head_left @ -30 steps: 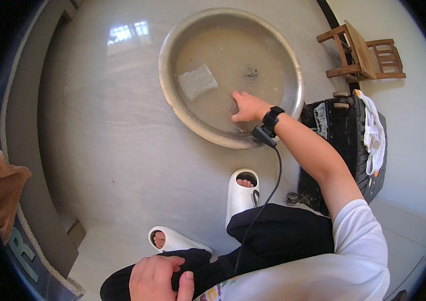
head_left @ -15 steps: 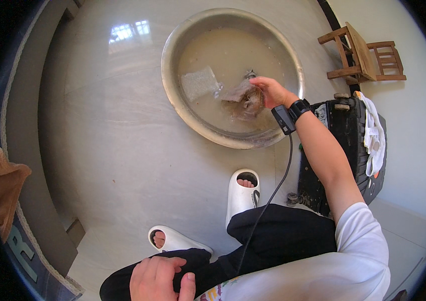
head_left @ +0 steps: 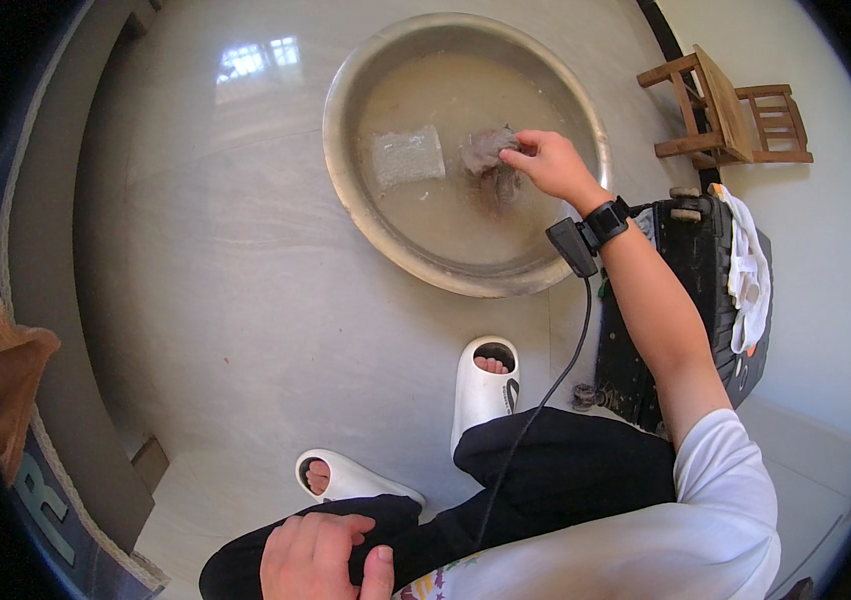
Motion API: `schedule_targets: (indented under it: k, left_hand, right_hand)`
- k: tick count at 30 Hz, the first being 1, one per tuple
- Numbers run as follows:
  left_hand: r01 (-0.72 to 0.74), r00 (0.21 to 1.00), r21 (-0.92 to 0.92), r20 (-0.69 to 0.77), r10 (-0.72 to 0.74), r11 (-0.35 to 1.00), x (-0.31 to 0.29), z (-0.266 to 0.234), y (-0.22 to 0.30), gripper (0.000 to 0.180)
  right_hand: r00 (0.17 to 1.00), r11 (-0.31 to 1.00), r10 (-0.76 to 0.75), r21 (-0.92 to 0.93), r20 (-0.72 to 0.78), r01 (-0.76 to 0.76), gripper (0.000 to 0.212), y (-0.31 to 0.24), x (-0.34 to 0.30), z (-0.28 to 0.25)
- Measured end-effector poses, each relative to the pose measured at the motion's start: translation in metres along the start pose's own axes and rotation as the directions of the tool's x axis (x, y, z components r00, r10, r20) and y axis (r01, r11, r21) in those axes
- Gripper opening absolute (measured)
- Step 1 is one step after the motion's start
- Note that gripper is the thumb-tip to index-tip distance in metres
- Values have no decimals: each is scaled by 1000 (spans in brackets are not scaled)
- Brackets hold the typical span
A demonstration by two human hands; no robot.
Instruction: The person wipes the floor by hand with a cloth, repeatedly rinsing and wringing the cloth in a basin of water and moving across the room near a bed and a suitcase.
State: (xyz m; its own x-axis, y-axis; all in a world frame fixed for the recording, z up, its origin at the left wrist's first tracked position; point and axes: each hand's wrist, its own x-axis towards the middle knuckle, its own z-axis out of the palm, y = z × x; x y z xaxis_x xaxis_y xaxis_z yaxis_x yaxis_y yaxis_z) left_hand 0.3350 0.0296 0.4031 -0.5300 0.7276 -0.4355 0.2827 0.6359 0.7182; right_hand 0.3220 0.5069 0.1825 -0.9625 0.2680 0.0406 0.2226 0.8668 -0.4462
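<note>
A wide metal basin (head_left: pixel 375 240) holds cloudy brownish water (head_left: pixel 425 95). Over its right half, my right hand (head_left: pixel 552 162) is closed, thumb and fingers pinching a limp, wet, grey-brown bundle like thin cloth (head_left: pixel 489 150). Part of the bundle hangs into the water, where its lower end blurs; its exact kind is unclear. A translucent, bubbly-textured sheet (head_left: pixel 407 156) floats left of it. My left hand (head_left: pixel 315 556) lies on my black-trousered left thigh, fingers spread a little, holding nothing.
A black wrist device (head_left: pixel 585 235) on my right arm trails a cable (head_left: pixel 565 385) across my leg. Right of the basin are a black suitcase (head_left: pixel 690 300) with a white cloth (head_left: pixel 745 270) and a wooden chair (head_left: pixel 720 110). A brown cloth (head_left: pixel 10 375) hangs at far left.
My right hand has shifted slightly up, drawing the grey-brown bundle into a narrower, hanging shape. The floating sheet has drifted a little and turned. My left hand stays on my thigh.
</note>
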Motion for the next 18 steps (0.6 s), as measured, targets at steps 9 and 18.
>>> schedule_targets:
  k: [9,18]
  left_hand:
    - [-5,1000,-5,1,5,1000,0,1,-2,18]
    - [6,1000,6,-1,-6,1000,-2,0,-1,17]
  right_hand:
    - [907,912,405,13,116,-409,31,19,-4,2]
    - [855,907,411,-231,315,-351,30,7,-12,6]
